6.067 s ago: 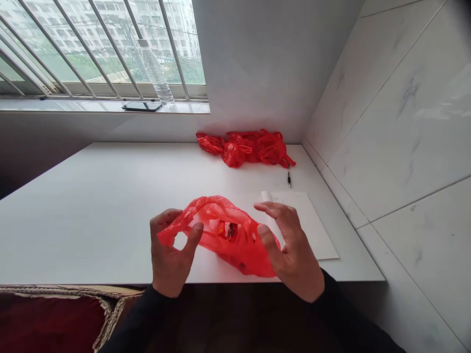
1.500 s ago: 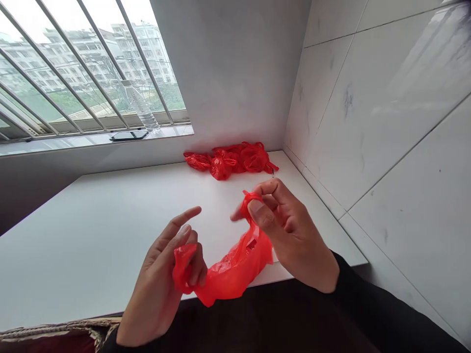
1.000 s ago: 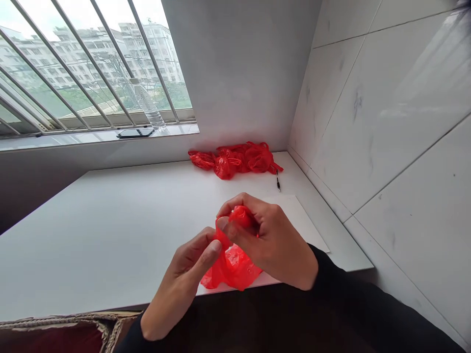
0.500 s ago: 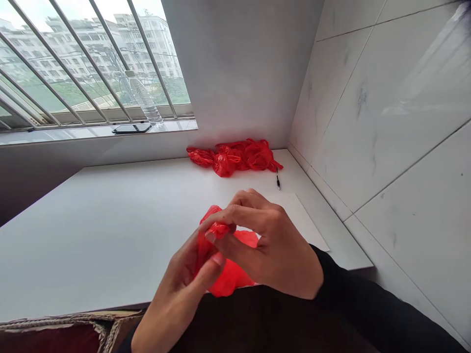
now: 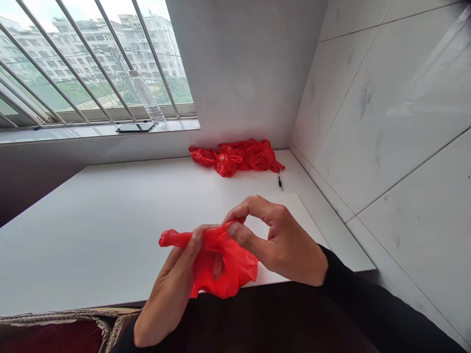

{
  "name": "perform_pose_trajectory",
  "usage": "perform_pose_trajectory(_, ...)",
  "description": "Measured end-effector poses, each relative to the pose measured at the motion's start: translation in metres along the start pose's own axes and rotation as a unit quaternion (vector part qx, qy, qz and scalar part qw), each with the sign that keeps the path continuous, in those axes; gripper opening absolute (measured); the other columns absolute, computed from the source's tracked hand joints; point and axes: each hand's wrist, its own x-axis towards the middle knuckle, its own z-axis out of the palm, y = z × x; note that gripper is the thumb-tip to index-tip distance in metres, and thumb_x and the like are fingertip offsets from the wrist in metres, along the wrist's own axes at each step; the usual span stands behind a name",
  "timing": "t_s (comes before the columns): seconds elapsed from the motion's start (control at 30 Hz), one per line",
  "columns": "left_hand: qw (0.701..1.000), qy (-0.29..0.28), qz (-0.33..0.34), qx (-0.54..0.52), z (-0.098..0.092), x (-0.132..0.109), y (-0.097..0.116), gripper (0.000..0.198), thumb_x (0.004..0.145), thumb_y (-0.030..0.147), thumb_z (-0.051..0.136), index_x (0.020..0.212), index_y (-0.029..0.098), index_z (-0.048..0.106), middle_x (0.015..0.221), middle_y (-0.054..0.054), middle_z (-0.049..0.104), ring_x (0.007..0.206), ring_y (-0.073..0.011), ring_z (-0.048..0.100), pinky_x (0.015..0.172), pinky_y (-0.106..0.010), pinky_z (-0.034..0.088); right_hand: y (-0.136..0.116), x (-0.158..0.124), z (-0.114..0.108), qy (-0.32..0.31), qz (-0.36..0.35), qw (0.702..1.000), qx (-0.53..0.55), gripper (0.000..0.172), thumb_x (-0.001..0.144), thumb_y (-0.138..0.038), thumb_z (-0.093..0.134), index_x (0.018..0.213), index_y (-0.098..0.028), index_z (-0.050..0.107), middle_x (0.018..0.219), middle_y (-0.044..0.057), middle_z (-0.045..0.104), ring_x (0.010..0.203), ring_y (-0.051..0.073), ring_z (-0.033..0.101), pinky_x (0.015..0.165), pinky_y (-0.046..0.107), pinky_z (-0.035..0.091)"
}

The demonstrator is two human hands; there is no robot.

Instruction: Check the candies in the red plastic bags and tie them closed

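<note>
A thin red plastic bag point(image 5: 235, 264) is held between both hands over the front edge of the white table point(image 5: 121, 225). My left hand point(image 5: 172, 284) is closed on it, thumb on top, and a twisted end of the bag sticks out to the left past the thumb. Thumb and forefinger of my right hand point(image 5: 275, 240) pinch the bag's upper edge, a little to the right of the left thumb. Below the hands the rest of the bag hangs loose and crumpled, and some left fingers are hidden behind it.
Several knotted red plastic bags point(image 5: 235, 158) lie against the back wall, with a black pen point(image 5: 280, 182) close by. A white sheet point(image 5: 300, 220) lies at the right. On the windowsill are a phone point(image 5: 134, 128) and a clear bottle point(image 5: 147, 100). Torn cardboard point(image 5: 110, 328) borders the lower left.
The hands have drawn apart a little, and the left hand has turned its thumb over the bag. A twisted end now shows on the left, and the bag is spread wider.
</note>
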Motion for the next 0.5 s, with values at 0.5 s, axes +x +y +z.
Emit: perform_pose_trajectory(0.5,0.938,0.072,0.206,0.270,-0.010,0.013,-0.021,0.018,0.077,0.017,0.070,0.092,0.028,0.072,0.086,-0.001,0.070,0.065,-0.0168,0.057,0.061,-0.027,0.044,0.047,0.000,0.018,-0.121,0.109,0.986,0.041,0.032,0.106,-0.033,0.039,0.121,-0.020,0.064,0.065,-0.006,0.052,0.057,0.010,0.048,0.057,0.025,0.040)
